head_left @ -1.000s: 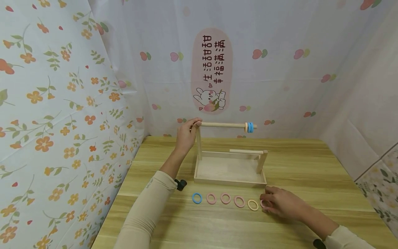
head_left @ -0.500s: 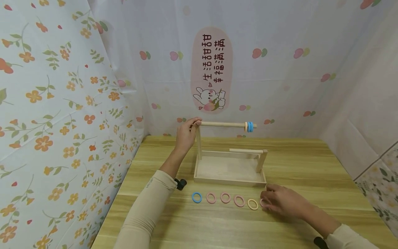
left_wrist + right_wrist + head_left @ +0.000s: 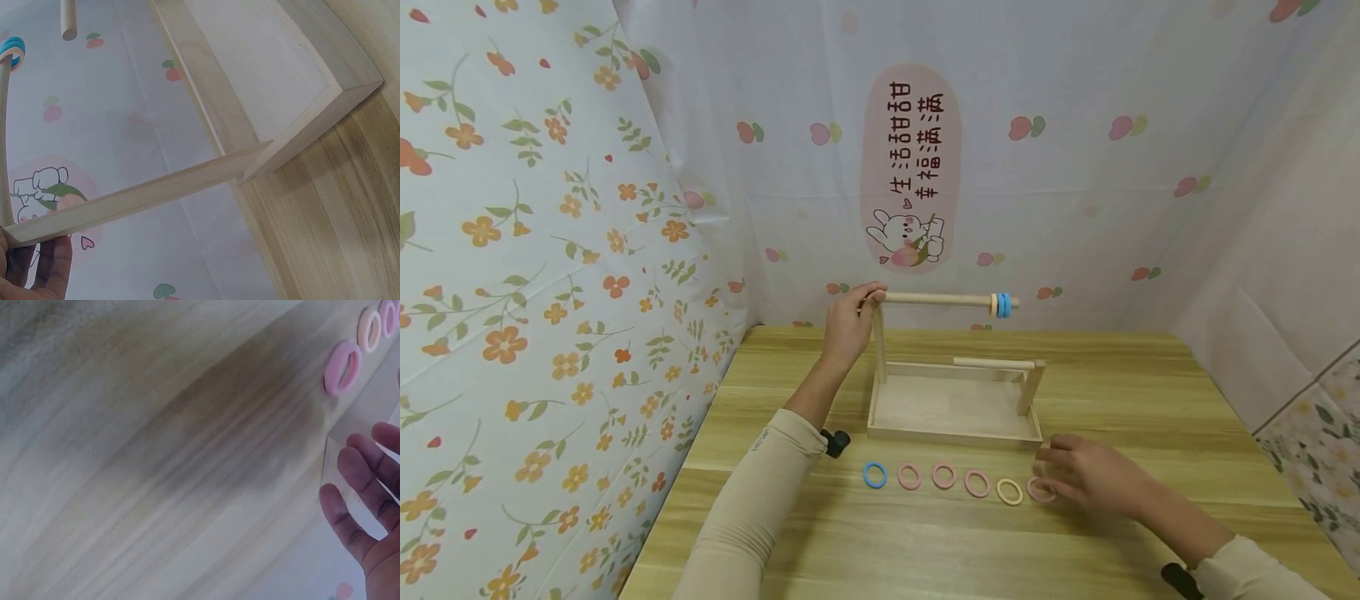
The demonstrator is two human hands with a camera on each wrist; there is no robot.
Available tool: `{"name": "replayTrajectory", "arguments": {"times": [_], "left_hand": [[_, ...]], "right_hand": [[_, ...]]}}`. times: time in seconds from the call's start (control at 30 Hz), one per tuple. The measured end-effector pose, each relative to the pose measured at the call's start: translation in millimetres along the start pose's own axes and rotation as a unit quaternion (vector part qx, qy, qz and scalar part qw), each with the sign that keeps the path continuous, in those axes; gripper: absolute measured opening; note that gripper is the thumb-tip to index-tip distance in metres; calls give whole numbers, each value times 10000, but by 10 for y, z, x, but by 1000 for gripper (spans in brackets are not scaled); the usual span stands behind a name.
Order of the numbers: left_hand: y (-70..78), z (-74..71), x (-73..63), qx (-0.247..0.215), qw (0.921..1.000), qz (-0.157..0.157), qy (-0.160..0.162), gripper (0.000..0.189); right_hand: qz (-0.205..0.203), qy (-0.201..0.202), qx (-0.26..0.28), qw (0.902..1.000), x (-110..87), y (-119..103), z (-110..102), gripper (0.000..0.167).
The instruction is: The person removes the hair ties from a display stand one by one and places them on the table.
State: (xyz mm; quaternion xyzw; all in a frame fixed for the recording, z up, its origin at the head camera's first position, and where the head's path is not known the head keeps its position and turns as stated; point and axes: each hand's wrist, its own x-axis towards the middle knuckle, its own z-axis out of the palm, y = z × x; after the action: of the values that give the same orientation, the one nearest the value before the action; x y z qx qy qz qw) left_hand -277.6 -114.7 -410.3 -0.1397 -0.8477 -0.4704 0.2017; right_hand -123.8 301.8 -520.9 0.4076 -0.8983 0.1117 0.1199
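Observation:
My left hand (image 3: pixel 848 323) grips the top of the tall left post (image 3: pixel 880 346) of a wooden rack, where the upper rod (image 3: pixel 936 299) joins it. One cream ring (image 3: pixel 994 305) and a pair of blue rings (image 3: pixel 1003 305) hang near that rod's free end. The rack's tray base (image 3: pixel 955 437) sits on the table. My right hand (image 3: pixel 1093 477) hovers with spread fingers just above the rightmost pink ring (image 3: pixel 1042 490), holding nothing. In the right wrist view, this pink ring (image 3: pixel 343 369) lies flat, apart from the fingers.
Left of that ring, a yellow ring (image 3: pixel 1010 492), several pink rings (image 3: pixel 977 484) and a blue ring (image 3: pixel 875 476) lie in a row before the tray. A shorter rod (image 3: pixel 994 365) extends leftward from the short right post (image 3: pixel 1032 390). A patterned curtain (image 3: pixel 1075 208) stands behind the table.
My right hand has drawn back slightly to the right and away from the rightmost pink ring, which now shows more fully. My left hand stays at the post.

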Motion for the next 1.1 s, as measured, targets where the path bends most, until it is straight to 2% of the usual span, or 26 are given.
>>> {"name": "replayTrajectory", "arguments": {"times": [0.13, 0.3, 0.53, 0.77, 0.93, 1.1], "left_hand": [[6, 3, 0, 17, 10000, -20, 7, 37], [10, 0, -7, 17, 10000, -63, -3, 38], [9, -6, 6, 132, 9998, 120, 11, 37], [33, -51, 27, 662, 9971, 365, -85, 36], [66, -92, 42, 1035, 9919, 698, -252, 33], [80, -101, 34, 1625, 9790, 1211, -242, 32]], "right_hand": [[155, -25, 268, 9995, 33, 25, -75, 33], [261, 27, 270, 9993, 86, 67, -201, 33], [367, 323, -125, 9987, 183, 161, -394, 32], [400, 559, -378, 9969, 293, 295, -557, 34], [363, 836, -372, 9951, 367, 379, -666, 33], [241, 1152, -362, 9924, 458, 456, -732, 33]]}}
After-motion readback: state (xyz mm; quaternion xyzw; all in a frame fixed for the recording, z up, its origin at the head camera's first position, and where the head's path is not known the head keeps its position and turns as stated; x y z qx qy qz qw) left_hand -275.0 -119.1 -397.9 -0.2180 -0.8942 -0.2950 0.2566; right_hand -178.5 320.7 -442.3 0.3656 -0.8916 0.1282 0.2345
